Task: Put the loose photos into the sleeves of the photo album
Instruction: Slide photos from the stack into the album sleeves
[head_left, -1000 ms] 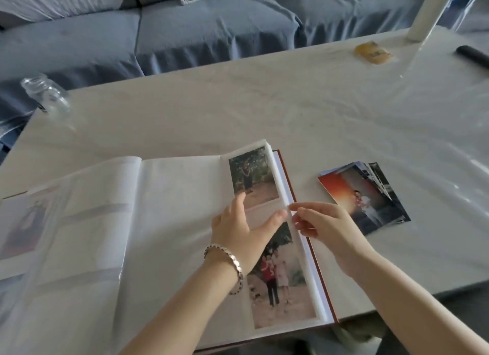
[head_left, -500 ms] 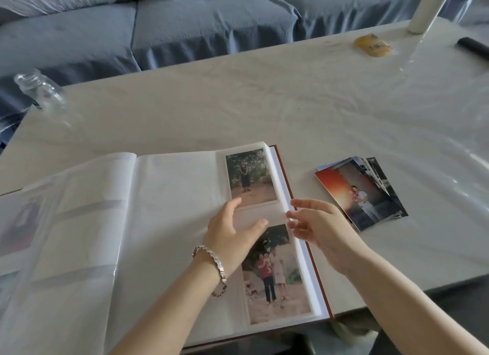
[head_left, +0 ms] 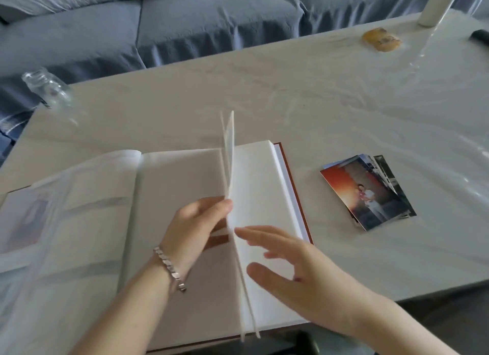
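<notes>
The left hand (head_left: 195,227) pinched a leaf (head_left: 229,142) of the album (head_left: 264,182), holding it nearly upright. The right hand (head_left: 293,262) was spread flat over the blank right page and held nothing (blurred, so I could not tell if it touched). The photos (head_left: 367,193) lay stacked on the table (head_left: 264,90), near the album's right edge. The leaf probably wanted lowering gently leftward, then smoothing flat, so the sleeves would not crease.

I wear a silver bracelet (head_left: 170,268) of chunky, squarish metal links just behind my left hand (head_left: 195,227) (one link dangles on the near side); both forearms (head_left: 127,315) are bare.
</notes>
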Demonstrator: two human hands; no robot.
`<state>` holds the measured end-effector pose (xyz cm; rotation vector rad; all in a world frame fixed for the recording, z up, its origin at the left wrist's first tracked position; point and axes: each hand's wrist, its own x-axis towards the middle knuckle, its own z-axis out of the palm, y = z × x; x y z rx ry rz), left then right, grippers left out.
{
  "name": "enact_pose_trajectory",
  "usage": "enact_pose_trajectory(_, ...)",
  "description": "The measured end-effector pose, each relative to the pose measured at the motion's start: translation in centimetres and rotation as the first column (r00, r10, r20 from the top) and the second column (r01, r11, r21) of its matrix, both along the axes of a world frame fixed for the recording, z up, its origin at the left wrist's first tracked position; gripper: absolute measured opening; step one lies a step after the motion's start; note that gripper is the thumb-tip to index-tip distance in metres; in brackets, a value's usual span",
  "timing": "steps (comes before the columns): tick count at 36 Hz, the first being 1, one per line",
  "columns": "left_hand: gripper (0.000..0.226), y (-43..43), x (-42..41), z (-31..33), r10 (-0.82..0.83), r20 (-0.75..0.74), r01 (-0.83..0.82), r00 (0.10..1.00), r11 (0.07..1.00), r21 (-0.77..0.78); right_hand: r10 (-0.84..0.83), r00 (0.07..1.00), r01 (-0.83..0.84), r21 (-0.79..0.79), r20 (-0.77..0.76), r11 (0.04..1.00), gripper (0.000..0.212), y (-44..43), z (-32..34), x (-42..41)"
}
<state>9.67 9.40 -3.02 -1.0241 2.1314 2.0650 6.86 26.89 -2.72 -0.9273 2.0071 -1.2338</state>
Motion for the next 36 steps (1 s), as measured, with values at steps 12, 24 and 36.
enact_pose_trajectory(12,0.035,-1.3,2.1,0.4,0.114,-0.058,-0.089,0.992,0.942,0.325,-0.167,0.966,0.162,0.039,0.196,0.986,0.075,-2.2,0.1,-1.0)
enact_pose_trajectory(24,0.009,-3.4,2.2,-2.1,0.028,-0.019,-0.033,0.999,0.92,-0.39,-0.45,0.881,0.431,0.149,0.142,0.89,0.022,-0.9,-1.7,-3.1)
enact_pose_trajectory(36,0.056,-1.7,2.4,-3.8,-0.442,0.267,0.342,0.857,0.099,-0.934,-0.413,0.813,0.552,0.317,-0.41,0.771,0.041,2.4,-4.3,-5.2)
